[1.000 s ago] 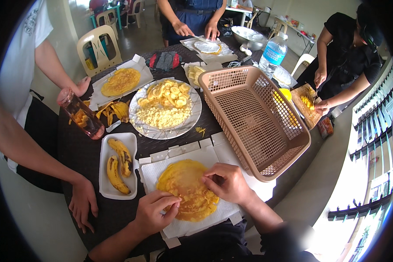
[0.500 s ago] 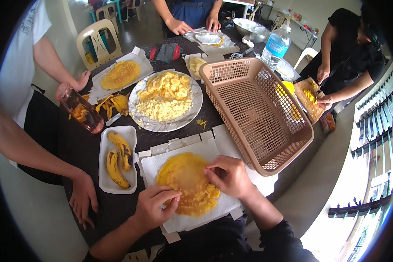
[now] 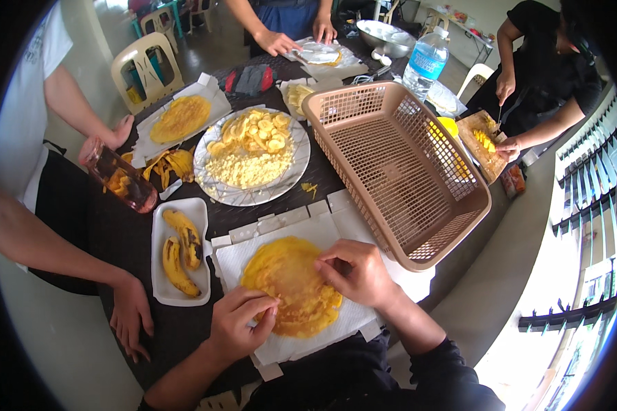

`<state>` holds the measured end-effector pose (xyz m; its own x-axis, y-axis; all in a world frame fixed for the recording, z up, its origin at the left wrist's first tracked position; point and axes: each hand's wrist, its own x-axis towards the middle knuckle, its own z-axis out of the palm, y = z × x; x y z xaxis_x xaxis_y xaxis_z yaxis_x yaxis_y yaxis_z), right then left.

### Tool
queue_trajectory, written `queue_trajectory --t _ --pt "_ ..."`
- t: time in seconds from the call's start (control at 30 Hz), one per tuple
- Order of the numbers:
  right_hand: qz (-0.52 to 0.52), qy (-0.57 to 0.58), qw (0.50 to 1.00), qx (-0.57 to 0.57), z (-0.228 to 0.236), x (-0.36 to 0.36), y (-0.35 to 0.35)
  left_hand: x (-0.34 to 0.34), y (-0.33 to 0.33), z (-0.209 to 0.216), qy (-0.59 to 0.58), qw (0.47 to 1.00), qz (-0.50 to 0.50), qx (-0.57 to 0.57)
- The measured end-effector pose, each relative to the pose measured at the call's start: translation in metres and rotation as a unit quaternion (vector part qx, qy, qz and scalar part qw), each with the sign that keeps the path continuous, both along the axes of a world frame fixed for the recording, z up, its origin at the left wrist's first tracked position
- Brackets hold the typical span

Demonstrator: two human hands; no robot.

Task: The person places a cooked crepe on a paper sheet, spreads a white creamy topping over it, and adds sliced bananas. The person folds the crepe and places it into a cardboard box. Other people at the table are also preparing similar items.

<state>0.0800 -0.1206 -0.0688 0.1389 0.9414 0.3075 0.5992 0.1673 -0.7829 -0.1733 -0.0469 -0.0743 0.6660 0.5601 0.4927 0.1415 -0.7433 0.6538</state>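
Hands rest on the round thin yellow wrapper (image 3: 291, 288), which lies flat on white paper (image 3: 336, 233) at the near bench edge. Left hand (image 3: 240, 325) pinches its near-left rim; right hand (image 3: 356, 272) presses curled fingers on its right edge. Brown plastic basket (image 3: 397, 164) stands far right.

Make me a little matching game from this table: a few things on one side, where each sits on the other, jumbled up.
Things:
1. yellow flat round
2. brown mesh basket
3. white foam tray
4. foil-covered plate

Places:
A. left of the white paper, with whole peeled bananas in it
B. under the left hand and right hand, on white paper
C. mid-table, heaped with banana slices and crumbled bits
D. to the right, nothing lying in it

Pairs: 1-B, 2-D, 3-A, 4-C
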Motion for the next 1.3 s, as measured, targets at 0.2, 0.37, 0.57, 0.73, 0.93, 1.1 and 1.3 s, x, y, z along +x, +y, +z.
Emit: queue_trajectory --t 0.2,0.37,0.57,0.73,0.93,1.1,1.3 --pt "-0.037 0.006 0.999 -0.002 -0.011 0.000 -0.002 -0.001 -0.001 -0.007 -0.005 1.000 -0.007 0.006" --pt "-0.075 0.028 0.997 -0.007 -0.014 -0.002 -0.001 -0.002 -0.001 -0.008 0.005 1.000 -0.011 0.006" --pt "-0.070 0.023 0.997 -0.007 -0.014 -0.003 0.001 -0.002 -0.001 -0.008 0.022 1.000 -0.017 0.011" --pt "-0.060 0.000 0.998 0.010 -0.012 -0.002 0.002 -0.006 -0.002 -0.003 0.052 0.998 -0.027 0.036" --pt "-0.047 -0.010 0.999 -0.006 -0.006 -0.001 -0.001 -0.002 -0.006 0.007 0.228 0.971 -0.063 0.041" --pt "-0.069 0.004 0.998 0.009 -0.013 -0.001 -0.001 -0.006 -0.003 0.003 0.201 0.975 -0.081 0.049" --pt "-0.111 -0.017 0.992 0.065 -0.015 -0.006 0.003 -0.005 0.005 0.003 0.116 0.987 -0.106 0.010"
